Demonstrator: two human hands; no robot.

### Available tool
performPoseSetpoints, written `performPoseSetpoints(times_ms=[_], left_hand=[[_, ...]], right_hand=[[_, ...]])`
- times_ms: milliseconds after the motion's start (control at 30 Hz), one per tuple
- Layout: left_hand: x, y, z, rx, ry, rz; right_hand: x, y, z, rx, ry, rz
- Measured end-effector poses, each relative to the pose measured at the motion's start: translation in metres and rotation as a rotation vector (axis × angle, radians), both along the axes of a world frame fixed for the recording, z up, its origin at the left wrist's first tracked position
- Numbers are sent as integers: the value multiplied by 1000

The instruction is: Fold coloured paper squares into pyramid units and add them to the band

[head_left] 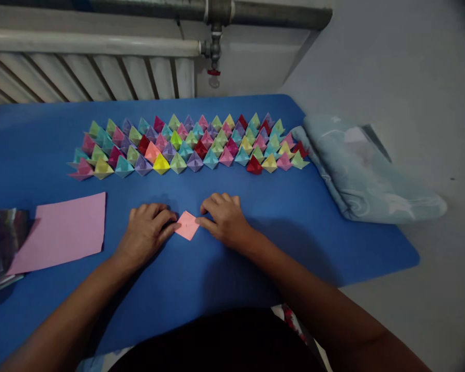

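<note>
Between my two hands, near the middle of the blue table, a small folded square of salmon-pink paper (186, 226) is turned so that it looks like a diamond. My left hand (149, 227) pinches its left corner between thumb and finger. On the opposite side, my right hand (223, 219) has its thumb and forefinger at the right corner. Beyond the hands stand several rows of folded paper boats (194, 162) in many colours, their points up.
A larger pink paper sheet (67, 231) lies at the left, next to a stack of coloured papers (3, 248). A folded pale blue blanket (356, 175) rests on the right edge of the blue table (279, 206). Behind are a white radiator (132, 77) and a pipe with a red valve (214, 72).
</note>
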State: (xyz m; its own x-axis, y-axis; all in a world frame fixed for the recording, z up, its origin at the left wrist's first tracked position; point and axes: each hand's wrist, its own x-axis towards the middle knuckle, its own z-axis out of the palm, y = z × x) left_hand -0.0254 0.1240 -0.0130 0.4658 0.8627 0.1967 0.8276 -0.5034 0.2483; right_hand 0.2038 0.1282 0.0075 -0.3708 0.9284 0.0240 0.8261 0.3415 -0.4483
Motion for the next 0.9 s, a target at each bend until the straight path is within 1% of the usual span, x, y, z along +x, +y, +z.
performPoseSetpoints(times_ms=[67,133,200,267,333,367,400,467,600,700,767,800,833,900], left_hand=[[-3,0,1,-4,7,0],[-6,3,4,-42,-8,6],[-8,10,11,-116,-50,4],[-5,22,20,-208,-109,-31],[2,36,29,-286,-154,-112],[8,43,33,-299,-146,-153],[14,49,36,-316,-119,-192],[26,60,40,-383,-50,-213],[42,69,44,-536,50,-165],[45,68,48,-590,52,-128],[42,65,50,-634,58,-119],[40,62,52,-677,21,-103],[37,60,53,-737,-61,-69],[30,54,55,-865,-347,71]], right_hand=[[1,1,-1,-10,8,8],[1,2,-1,-24,7,10],[1,4,1,-40,2,12],[0,5,3,-55,-4,11],[0,6,6,-65,-11,5],[0,6,7,-68,-14,4],[0,6,7,-69,-15,3],[0,5,8,-69,-14,8],[1,6,5,-44,16,14],[3,8,2,-42,91,5],[5,10,0,-49,194,-32],[6,12,0,-55,267,-58],[7,13,0,-62,352,-90],[8,14,2,-106,553,-160]])
